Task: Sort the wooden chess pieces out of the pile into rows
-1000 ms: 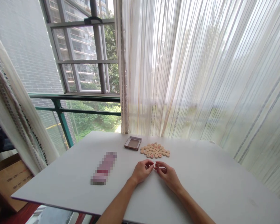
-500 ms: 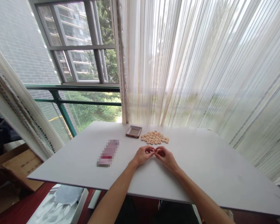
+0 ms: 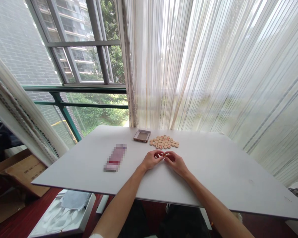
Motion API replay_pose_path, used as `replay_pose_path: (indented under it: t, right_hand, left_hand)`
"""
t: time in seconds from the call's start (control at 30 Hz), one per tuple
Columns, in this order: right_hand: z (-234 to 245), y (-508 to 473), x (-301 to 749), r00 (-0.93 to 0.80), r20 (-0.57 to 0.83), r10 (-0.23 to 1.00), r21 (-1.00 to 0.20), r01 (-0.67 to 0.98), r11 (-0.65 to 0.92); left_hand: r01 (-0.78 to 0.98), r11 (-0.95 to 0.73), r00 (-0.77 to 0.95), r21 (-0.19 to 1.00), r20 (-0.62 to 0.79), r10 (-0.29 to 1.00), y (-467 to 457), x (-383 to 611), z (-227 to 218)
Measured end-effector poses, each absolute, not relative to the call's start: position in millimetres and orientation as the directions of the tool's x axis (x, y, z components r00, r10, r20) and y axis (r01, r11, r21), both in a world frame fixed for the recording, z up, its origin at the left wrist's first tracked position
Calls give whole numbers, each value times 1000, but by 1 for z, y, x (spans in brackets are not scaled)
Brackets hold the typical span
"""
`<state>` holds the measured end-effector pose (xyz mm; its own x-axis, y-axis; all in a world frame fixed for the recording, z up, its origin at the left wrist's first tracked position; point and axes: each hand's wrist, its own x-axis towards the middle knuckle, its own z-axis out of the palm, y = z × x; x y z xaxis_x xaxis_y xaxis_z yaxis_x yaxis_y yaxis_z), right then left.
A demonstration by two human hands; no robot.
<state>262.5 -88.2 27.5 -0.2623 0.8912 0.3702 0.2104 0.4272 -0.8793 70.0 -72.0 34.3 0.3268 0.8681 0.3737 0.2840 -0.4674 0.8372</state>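
My left hand (image 3: 151, 160) and my right hand (image 3: 175, 162) meet fingertip to fingertip just above the white table, both closed in a pinch. Between them is a small reddish-brown piece (image 3: 165, 154), mostly hidden by the fingers and too small to name surely. Right behind my hands lies a cluster of round wooden Chinese chess pieces (image 3: 165, 142), some with red marks. To their left sits a shallow open box (image 3: 142, 136) with a brown inside.
The white table (image 3: 221, 175) reaches from the curtain to my lap. A blurred pink, flat item (image 3: 115, 158) lies left of my arms. Below the left edge are a white tray-like box (image 3: 64, 211) and cardboard boxes (image 3: 27, 170). A sheer curtain (image 3: 201, 66) hangs behind.
The camera view has tilted slightly, so the table and things appear a little higher. My hands keep their pinch at nearly the same place, with the small piece showing slightly more.
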Motion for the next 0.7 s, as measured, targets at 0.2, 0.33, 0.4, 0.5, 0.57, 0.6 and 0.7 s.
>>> replay_pose_path:
  t: [0.2,0.33,0.4,0.5,0.57,0.6,0.7]
  right_hand:
    - [29,-89,263,-249,377,892,-862,257,437]
    - [29,-90,264,-260,374,890,-863,256,437]
    - [29,-90,264,-262,373,890,-864,252,436]
    - [29,-89,264,-262,372,891,-865,250,435]
    - [29,-89,264,-260,369,892,-865,254,432]
    - [29,-89,264,-259,368,893,-865,258,431]
    - [30,-89,263,-249,370,895,-863,266,430]
  left_hand:
    - [293,-455,332,841,357,873,-72,70,33]
    - [263,-452,351,852,352,868,-72,70,32]
    - [261,-458,348,850,359,866,-71,70,31]
    - [274,-459,345,845,359,867,-70,69,31]
    - [278,-457,342,845,358,869,-69,68,32]
    - [277,-457,344,845,357,869,-70,68,32]
    - [273,-458,354,846,354,866,-71,68,34]
